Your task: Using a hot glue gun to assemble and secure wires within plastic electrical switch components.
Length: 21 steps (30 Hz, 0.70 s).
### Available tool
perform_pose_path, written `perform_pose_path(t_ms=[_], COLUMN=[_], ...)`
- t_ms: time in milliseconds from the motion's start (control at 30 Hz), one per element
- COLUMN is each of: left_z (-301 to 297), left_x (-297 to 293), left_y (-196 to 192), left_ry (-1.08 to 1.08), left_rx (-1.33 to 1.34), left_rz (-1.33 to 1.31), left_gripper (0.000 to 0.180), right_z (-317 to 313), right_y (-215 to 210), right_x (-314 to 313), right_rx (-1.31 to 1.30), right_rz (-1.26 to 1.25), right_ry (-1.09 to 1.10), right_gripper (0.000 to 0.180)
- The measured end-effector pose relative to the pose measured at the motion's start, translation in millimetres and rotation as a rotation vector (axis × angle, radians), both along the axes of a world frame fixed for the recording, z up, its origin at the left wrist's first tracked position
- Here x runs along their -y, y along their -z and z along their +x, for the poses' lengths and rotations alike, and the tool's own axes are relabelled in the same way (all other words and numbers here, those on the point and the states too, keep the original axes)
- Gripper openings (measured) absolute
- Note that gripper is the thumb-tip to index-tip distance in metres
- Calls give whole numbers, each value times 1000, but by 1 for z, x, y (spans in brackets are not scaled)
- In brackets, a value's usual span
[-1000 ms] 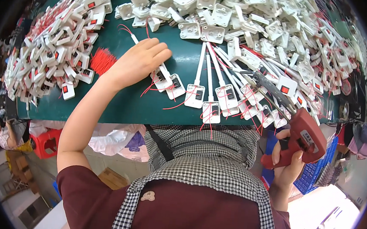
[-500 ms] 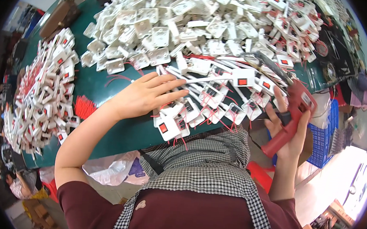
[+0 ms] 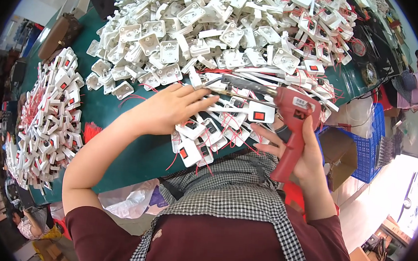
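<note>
My left hand (image 3: 169,109) lies flat, fingers spread, on a row of white plastic switch parts with red buttons and red wires (image 3: 204,135) at the near edge of the green table (image 3: 121,139). My right hand (image 3: 297,153) grips a red pistol-shaped soldering gun (image 3: 292,122). Its dark barrel and metal tip (image 3: 221,90) point left, reaching the fingertips of my left hand over the parts.
A big heap of white plastic housings (image 3: 215,34) fills the table's far side. A stack of finished white parts with red buttons (image 3: 50,119) lies at the left. A blue crate (image 3: 370,142) and a cardboard box (image 3: 338,151) stand at the right, with another person (image 3: 416,82) beyond.
My right hand has lifted the soldering gun from beside the table up over the parts, its tip now at my left fingers. My left hand stays pressed on the row of parts.
</note>
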<state>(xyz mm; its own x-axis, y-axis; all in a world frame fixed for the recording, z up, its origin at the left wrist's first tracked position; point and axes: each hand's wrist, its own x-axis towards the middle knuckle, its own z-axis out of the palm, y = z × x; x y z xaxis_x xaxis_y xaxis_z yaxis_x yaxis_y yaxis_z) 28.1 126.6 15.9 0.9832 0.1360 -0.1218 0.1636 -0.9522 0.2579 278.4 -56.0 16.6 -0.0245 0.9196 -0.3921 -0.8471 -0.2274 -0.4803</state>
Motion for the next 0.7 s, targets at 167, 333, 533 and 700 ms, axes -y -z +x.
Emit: perform_pose_path(t_ms=[167, 333, 533, 700], left_z=[10, 13, 13, 8], left_x=[-5, 8, 7, 6], left_y=[3, -2, 2, 5], left_ry=[31, 8, 6, 15], left_rx=[60, -7, -14, 122], left_rz=[43, 83, 4, -81], left_gripper=[67, 65, 48, 45], right_z=[-3, -2, 10, 37], right_y=[5, 10, 12, 32], right_x=[5, 7, 14, 59], right_rx=[-85, -30, 38, 93], right_rz=[-10, 22, 90, 182], right_ry=[52, 27, 17, 19], right_gripper=[69, 71, 78, 84])
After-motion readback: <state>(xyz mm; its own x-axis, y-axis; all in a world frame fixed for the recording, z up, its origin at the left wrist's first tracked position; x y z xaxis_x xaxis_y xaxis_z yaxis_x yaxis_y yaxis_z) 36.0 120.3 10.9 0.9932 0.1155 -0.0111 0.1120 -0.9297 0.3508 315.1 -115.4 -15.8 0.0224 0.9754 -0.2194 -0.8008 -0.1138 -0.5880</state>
